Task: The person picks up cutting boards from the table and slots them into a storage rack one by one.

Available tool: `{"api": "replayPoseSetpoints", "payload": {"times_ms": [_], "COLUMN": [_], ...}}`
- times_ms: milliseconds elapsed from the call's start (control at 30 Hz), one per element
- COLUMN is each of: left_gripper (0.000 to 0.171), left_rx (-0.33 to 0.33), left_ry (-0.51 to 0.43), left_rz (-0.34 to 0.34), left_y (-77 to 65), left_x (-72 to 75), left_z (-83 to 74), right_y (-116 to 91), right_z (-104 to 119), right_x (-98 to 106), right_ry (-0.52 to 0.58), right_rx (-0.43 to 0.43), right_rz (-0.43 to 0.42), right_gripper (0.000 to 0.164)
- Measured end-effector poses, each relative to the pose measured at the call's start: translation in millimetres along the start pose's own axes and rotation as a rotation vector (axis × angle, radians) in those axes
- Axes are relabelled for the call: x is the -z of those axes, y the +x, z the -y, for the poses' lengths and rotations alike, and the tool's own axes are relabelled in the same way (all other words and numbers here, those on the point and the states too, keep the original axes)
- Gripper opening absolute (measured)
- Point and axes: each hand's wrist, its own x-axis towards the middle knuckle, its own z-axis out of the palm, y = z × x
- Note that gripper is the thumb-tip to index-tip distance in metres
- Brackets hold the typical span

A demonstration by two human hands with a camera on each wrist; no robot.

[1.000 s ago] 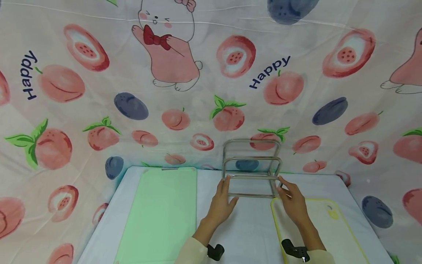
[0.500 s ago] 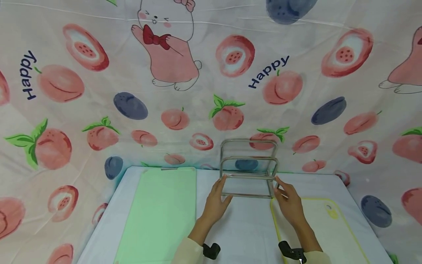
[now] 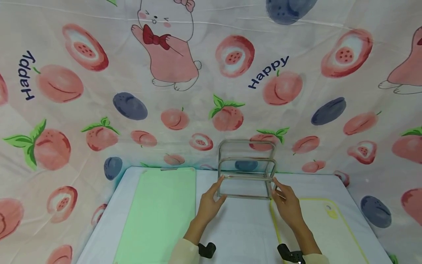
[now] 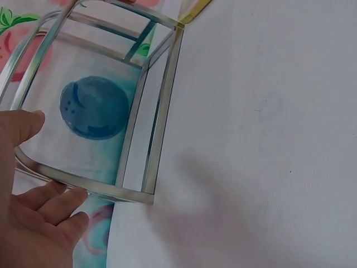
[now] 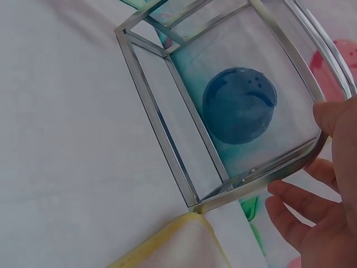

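**Left hand (image 3: 209,206) and right hand (image 3: 287,206) are touching the rack (image 3: 247,178)**

The metal rack is standing upright near the far edge of the white tabletop (image 3: 245,234), its front facing the person. The two hands are flanking it, one at each side.

The left hand's fingers (image 4: 64,205) are reaching out nearly straight and touching the outer side of the frame without curling round it. Its thumb (image 4: 28,125) is pointing inward, across the near side of the frame in the left wrist view. The right hand is lightly grasping the other side: its thumb (image 5: 329,114) is lying at the rail while the bent fingers are supporting the frame from outside.

On the left, a green board (image 3: 156,216) is lying flat, well apart from the rack. On the right, a yellow-edged board (image 3: 316,231) is lying flat, partly under the right forearm. One corner of it is meeting the rack's near right foot; whether they are touching cannot be told.

Behind everything a fruit-printed cloth (image 3: 204,99) is hanging, and its blue fruit is showing through the bars. Pale sleeves (image 3: 184,251) are covering the forearms, and a black mount (image 3: 207,250) is sitting at the left wrist.
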Motion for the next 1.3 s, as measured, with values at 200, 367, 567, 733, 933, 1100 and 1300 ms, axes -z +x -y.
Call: {"api": "replayPoseSetpoints", "payload": {"times_ms": [200, 367, 567, 733, 933, 1100, 1300], "left_gripper": [0.068, 0.067, 0.064, 0.062, 0.06, 0.06, 0.058], "left_rx": [0.027, 0.026, 0.054, 0.059, 0.044, 0.053, 0.029], "left_ry": [-0.013, -0.013, -0.044, -0.036, -0.042, -0.025, -0.022], "left_rz": [0.001, -0.019, -0.007, -0.022, -0.046, -0.052, -0.075], "left_y": [-4.5, -8.0, -12.1, -14.1, -16.6, -20.3, -25.0], "left_x": [-0.4, -0.2, 1.5, 3.2, 5.8, 6.5, 7.8], "left_z": [-4.3, -6.0, -7.3, -7.9, -8.5, -9.0, -10.6], "right_y": [-0.9, -1.1, -4.9, -6.3, -9.6, -12.2, -15.2], "right_z": [-2.1, 0.0, 5.3, 19.9, 43.1, 27.3, 9.1], "right_x": [0.2, 0.1, 1.1, 2.7, 4.5, 0.3, -4.6], "right_ry": [0.0, 0.022, 0.052, 0.072, 0.08, 0.069, 0.058], "right_rx": [0.02, -0.007, -0.069, -0.064, -0.086, -0.089, -0.085], "right_rz": [-0.01, 0.002, 0.03, 0.025, 0.024, 0.028, 0.033], "right_gripper": [0.051, 0.05, 0.05, 0.049, 0.048, 0.049, 0.05]}}
